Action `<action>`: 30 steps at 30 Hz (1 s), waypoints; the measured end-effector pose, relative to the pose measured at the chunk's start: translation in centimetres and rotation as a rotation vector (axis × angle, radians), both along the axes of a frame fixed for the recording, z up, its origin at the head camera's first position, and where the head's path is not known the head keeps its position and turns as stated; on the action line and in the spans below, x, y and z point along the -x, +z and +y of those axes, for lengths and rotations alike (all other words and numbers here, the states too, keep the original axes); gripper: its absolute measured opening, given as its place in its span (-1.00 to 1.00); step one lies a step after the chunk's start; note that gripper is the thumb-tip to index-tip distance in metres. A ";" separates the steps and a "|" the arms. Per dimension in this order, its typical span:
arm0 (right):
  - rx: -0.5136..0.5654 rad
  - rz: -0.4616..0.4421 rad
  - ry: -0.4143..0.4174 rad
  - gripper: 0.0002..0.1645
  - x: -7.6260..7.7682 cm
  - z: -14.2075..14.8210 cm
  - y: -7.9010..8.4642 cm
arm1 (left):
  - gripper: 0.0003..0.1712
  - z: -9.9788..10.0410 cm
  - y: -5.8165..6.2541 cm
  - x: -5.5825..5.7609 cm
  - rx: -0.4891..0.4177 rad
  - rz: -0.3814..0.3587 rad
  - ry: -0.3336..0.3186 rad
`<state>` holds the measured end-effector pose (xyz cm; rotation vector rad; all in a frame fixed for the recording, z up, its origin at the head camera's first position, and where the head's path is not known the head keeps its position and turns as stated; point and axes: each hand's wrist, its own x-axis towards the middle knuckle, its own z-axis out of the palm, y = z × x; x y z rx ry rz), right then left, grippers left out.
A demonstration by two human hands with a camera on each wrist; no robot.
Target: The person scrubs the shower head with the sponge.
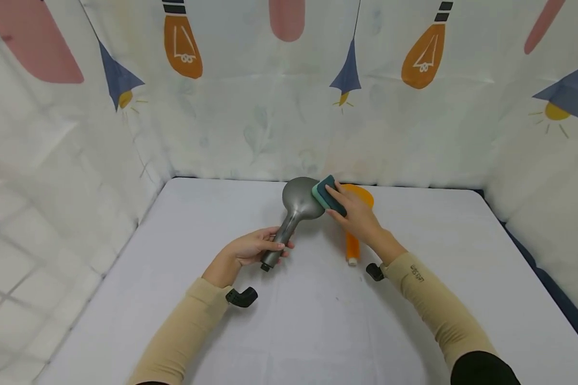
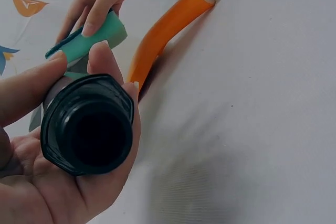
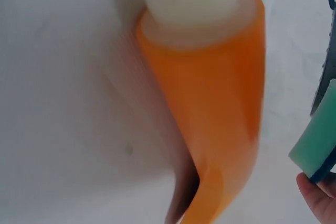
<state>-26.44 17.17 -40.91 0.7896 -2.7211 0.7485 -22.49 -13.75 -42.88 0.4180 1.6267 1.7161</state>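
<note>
In the head view my left hand (image 1: 250,247) grips the handle of a grey shower head (image 1: 299,197), its round smooth side facing up and its handle slanting down toward me. The black threaded handle end (image 2: 94,129) fills the middle of the left wrist view. My right hand (image 1: 361,216) pinches a two-layer sponge (image 1: 329,197), light green and dark teal, with the green layer at the right edge of the shower head's round part. Behind the right hand lies an orange shower head (image 1: 352,248), partly hidden by it; its handle (image 3: 215,98) looms large in the right wrist view.
A white-covered table (image 1: 294,321) spreads under both hands. Pale fabric walls (image 1: 270,123) printed with lamps and bulbs rise behind it and at the sides. Black wrist cameras (image 1: 241,297) are strapped at both cuffs.
</note>
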 end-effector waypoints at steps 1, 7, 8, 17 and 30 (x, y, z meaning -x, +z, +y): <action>-0.006 0.007 0.007 -0.21 -0.1 -0.2 -0.1 | -0.33 0.1 0.0 0.0 0.001 -0.006 -0.003; -0.065 0.138 0.119 -0.26 -1.0 -1.5 -0.2 | -0.28 0.5 -0.3 0.0 -0.017 -0.044 -0.009; -0.080 0.166 0.143 -0.27 -1.1 -1.6 -0.1 | -0.28 0.6 -0.4 0.0 -0.019 -0.048 -0.007; -0.041 0.062 0.107 -0.27 -0.6 -0.4 0.4 | -0.29 0.8 -0.1 -0.2 -0.013 -0.037 -0.028; -0.082 0.298 0.160 -0.29 -0.4 -0.8 0.5 | -0.31 1.5 0.1 -0.1 0.009 -0.035 -0.071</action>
